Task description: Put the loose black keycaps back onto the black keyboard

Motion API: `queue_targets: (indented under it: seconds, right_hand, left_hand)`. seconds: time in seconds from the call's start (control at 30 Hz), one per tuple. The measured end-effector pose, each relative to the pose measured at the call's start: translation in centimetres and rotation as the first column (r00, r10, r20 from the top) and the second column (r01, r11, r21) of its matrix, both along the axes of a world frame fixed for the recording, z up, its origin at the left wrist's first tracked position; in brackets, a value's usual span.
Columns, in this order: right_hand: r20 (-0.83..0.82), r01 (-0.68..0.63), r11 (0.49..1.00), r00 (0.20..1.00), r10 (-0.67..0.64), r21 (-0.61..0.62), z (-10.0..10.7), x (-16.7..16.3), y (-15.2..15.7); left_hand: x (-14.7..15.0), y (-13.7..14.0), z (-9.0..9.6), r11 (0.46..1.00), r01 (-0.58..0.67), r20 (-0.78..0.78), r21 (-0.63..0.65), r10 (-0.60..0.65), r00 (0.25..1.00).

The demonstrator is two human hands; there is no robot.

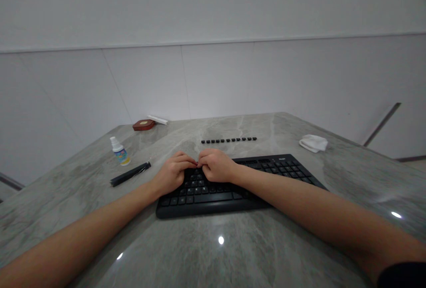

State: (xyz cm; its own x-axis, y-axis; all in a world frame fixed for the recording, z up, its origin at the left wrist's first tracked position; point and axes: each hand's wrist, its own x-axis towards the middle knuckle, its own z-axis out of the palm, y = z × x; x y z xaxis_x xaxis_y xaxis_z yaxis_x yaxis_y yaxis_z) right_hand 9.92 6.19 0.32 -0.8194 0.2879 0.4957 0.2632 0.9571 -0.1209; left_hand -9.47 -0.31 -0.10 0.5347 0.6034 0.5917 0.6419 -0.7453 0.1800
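A black keyboard (pixel 213 198) lies in front of me on the grey marbled table. My left hand (pixel 172 171) rests over its upper left part, with thumb and fingers pinched together. Beside it, my right hand (pixel 217 164) is curled, its fingertips meeting those of the left at the keyboard's upper edge. Whatever the fingertips pinch there is too small and too covered to make out. Behind the keyboard, several small black keycaps (pixel 228 140) stand in a straight row. Both hands hide some of the upper left keys.
On the left are a white spray bottle (pixel 120 151) with a blue and yellow label and a thin black brush-like item (pixel 130 175). A reddish-brown box (pixel 143 125) and a white strip (pixel 157 120) lie by the wall. A folded white cloth (pixel 313 143) is at right.
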Motion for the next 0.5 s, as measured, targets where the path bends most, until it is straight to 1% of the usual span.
queue_targets:
  seconds: [0.1,0.3,0.4,0.5]
  right_hand:
    - [-0.007,-0.001,1.000,1.000,0.001,0.000,-0.08,0.01,0.00]
    - [-0.073,0.002,1.000,0.997,0.000,0.029,0.09,0.26,-0.16]
    - [-0.087,0.049,0.999,0.995,-0.049,-0.003,0.23,0.36,-0.30]
    - [-0.072,0.051,0.997,0.996,-0.055,-0.052,0.22,0.35,-0.31]
  left_hand:
    - [0.04,0.03,-0.03,1.000,0.000,-0.001,0.012,0.000,1.000]
    - [0.00,0.08,-0.07,1.000,-0.008,-0.011,0.018,0.008,1.000]
    - [0.09,0.06,0.00,1.000,0.001,0.005,0.010,-0.001,1.000]
    - [0.25,0.02,0.08,1.000,0.012,0.020,0.010,-0.012,1.000]
